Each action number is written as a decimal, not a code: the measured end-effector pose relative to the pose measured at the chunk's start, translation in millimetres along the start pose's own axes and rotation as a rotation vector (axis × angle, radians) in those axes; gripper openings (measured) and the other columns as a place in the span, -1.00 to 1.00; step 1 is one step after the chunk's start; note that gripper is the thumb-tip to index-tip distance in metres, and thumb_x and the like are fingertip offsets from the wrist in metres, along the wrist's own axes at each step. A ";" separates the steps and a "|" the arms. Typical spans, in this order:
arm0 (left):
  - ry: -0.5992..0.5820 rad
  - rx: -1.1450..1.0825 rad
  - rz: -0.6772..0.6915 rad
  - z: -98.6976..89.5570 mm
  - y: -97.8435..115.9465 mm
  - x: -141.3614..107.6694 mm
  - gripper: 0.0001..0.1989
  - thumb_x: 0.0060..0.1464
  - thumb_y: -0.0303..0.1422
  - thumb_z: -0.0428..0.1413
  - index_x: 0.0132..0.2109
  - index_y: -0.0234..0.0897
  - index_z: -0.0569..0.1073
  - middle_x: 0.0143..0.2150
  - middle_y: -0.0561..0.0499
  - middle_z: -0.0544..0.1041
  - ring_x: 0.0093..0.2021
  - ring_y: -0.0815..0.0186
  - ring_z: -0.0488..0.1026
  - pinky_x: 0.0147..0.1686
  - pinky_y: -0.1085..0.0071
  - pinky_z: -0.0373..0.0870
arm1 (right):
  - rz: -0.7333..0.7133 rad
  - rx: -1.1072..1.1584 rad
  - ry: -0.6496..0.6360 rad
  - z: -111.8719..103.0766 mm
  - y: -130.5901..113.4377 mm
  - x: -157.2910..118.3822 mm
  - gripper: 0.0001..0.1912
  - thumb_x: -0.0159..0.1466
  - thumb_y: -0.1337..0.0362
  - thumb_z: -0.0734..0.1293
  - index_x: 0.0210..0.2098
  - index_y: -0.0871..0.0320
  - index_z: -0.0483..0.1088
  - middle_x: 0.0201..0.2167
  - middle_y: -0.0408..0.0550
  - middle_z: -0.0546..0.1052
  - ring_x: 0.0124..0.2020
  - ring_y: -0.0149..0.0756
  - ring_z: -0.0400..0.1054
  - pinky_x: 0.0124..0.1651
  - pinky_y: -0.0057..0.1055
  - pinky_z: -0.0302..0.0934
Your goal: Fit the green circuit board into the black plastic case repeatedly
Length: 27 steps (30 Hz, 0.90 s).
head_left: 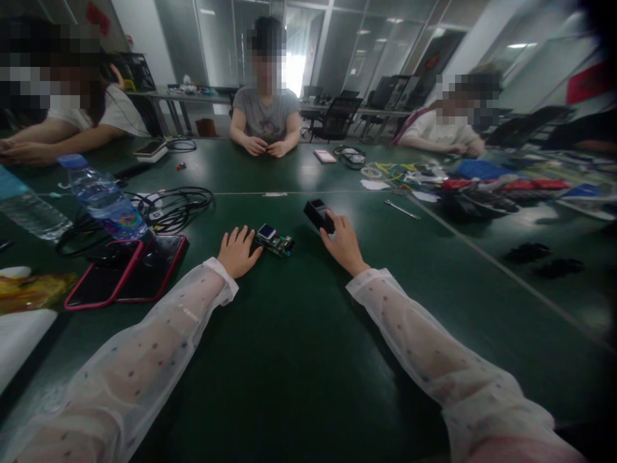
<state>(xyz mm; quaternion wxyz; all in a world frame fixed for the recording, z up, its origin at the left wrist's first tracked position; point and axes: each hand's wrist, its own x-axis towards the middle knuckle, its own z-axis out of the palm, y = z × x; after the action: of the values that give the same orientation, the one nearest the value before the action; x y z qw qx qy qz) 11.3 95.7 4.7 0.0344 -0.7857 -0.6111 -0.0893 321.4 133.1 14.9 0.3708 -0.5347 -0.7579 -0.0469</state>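
Note:
My left hand (238, 252) rests on the green table with its fingers spread. Its thumb and index finger are next to a small circuit board (276, 240) that has a little dark screen and several parts on it. My right hand (344, 243) is closed around the near end of a black box-shaped device (319, 215), whose far end tilts up and to the left. The device's near side is hidden under my fingers. Sheer white dotted sleeves cover both my forearms.
Two phones (153, 267) with red edges overlap at left, near water bottles (103, 196) and coiled black cables (180, 206). A wrench (402, 209) and a heap of wires and tools (501, 183) lie at right. Other people sit across the table (289, 360).

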 end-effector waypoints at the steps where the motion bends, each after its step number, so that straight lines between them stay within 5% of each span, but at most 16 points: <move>1: -0.003 -0.006 0.001 -0.3 0.0 0.2 -0.31 0.28 0.02 -0.30 0.36 -0.32 0.13 0.41 -0.17 0.10 0.39 -0.06 0.01 0.30 -0.04 -0.01 | -0.010 0.035 0.029 -0.3 -5.0 -0.5 -0.46 0.30 0.22 0.22 0.25 0.16 0.14 -0.03 0.18 0.34 -0.03 -0.01 0.32 -0.02 -0.02 0.32; 4: -0.010 -0.011 -0.003 -0.8 -0.1 0.2 -0.32 0.28 0.02 -0.29 0.35 -0.33 0.13 0.41 -0.17 0.10 0.39 -0.05 0.01 0.30 -0.03 -0.01 | -0.027 0.154 0.091 0.1 -28.8 -4.2 -0.47 0.30 0.24 0.23 0.25 0.13 0.12 -0.01 0.15 0.34 -0.02 -0.05 0.32 0.04 -0.02 0.30; 12: 0.016 -0.003 -0.015 2.0 0.2 -0.2 -0.34 0.28 0.00 -0.27 0.35 -0.31 0.14 0.41 -0.15 0.11 0.38 -0.02 0.02 0.30 -0.01 -0.01 | -0.200 0.366 -0.013 -1.4 -93.7 -19.8 -0.43 0.31 0.28 0.25 0.28 0.00 0.07 0.07 0.08 0.30 0.10 -0.09 0.25 0.13 -0.06 0.26; 27: 0.008 -0.024 -0.021 -4.6 3.9 -1.3 -0.33 0.27 0.00 -0.24 0.33 -0.37 0.16 0.40 -0.18 0.12 0.38 -0.02 0.03 0.30 -0.01 0.01 | -0.265 0.348 -0.353 8.7 -89.3 -18.9 -0.40 0.30 0.29 0.26 0.29 0.03 0.05 0.02 0.08 0.33 0.01 -0.11 0.31 0.05 -0.03 0.34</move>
<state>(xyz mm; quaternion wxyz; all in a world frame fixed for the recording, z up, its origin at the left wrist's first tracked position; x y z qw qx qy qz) 14.3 92.7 9.2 0.0267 -0.7792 -0.6182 -0.1002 244.3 84.6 26.1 0.3100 -0.3591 -0.8707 0.1296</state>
